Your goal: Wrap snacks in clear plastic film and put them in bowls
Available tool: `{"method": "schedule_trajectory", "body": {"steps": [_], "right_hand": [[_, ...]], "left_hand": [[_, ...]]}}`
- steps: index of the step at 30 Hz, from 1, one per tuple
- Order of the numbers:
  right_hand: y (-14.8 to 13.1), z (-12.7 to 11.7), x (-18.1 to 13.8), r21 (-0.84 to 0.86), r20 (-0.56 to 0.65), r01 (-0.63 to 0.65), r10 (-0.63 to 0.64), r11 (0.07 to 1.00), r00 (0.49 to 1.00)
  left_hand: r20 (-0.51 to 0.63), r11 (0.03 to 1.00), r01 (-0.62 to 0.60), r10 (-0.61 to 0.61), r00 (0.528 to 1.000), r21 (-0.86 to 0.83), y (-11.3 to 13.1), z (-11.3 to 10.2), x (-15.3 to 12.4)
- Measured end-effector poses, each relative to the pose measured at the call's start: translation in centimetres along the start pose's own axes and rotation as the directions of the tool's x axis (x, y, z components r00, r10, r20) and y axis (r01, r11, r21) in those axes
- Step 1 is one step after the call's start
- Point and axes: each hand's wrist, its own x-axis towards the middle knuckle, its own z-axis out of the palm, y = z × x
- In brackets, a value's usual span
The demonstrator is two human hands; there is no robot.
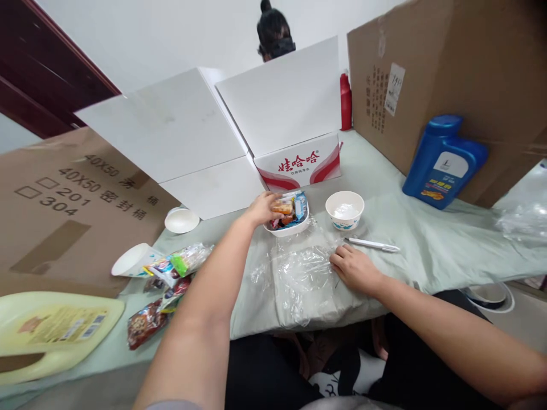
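At the white bowl (287, 232) of packaged snacks, my left hand (261, 209) reaches in from the left. Its fingers are closed on a wrapped snack (282, 207) that looks golden brown; the fingertips are partly hidden. Blue packets (301, 206) lie beside that snack in the bowl. Lower right, my right hand (352, 269) rests on the table with curled fingers at the edge of a crinkled clear plastic film (305, 276). Just beyond it lies a white pen (372, 244). A patterned paper bowl (345, 222) with something clear inside stands behind the pen.
An open white carton (299, 165) stands behind the bowls. Snack packets (149, 322) and a tipped paper bowl (134, 260) lie left, near a yellow jug (64, 333). A blue bottle (444, 162) stands right, before a cardboard box (410, 74). A person (274, 31) is behind.
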Motion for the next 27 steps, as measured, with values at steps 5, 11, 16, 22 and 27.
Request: {"method": "schedule_trajectory", "body": {"steps": [5, 11, 16, 22, 27], "right_hand": [[0.3, -0.6, -0.4, 0.081, -0.059, 0.039, -0.034, 0.996, 0.998], [-1.1, -2.0, -0.5, 0.192, -0.290, 0.331, -0.269, 0.924, 0.918], [-1.9, -2.3, -0.4, 0.072, -0.028, 0.371, -0.370, 0.926, 0.929], [-0.8, -4.7, -1.9, -0.036, 0.263, 0.167, -0.152, 0.985, 0.953], [0.6, -5.4, -1.8, 0.096, 0.226, 0.257, -0.273, 0.962, 0.935]], "left_hand": [[-0.203, 1.000, -0.021, 0.023, 0.979, 0.014, 1.2, 0.7, -2.5], [-0.125, 0.995, -0.040, 0.028, 0.992, -0.088, 7.5, 4.3, -13.8], [0.080, 0.996, -0.061, 0.055, 0.995, 0.072, 10.0, 8.6, -19.4], [0.046, 0.985, -0.156, 0.159, 0.986, -0.074, 7.2, 7.9, -19.4], [0.192, 0.948, -0.258, 0.292, 0.937, -0.185, 7.6, 6.8, -20.9]]}}
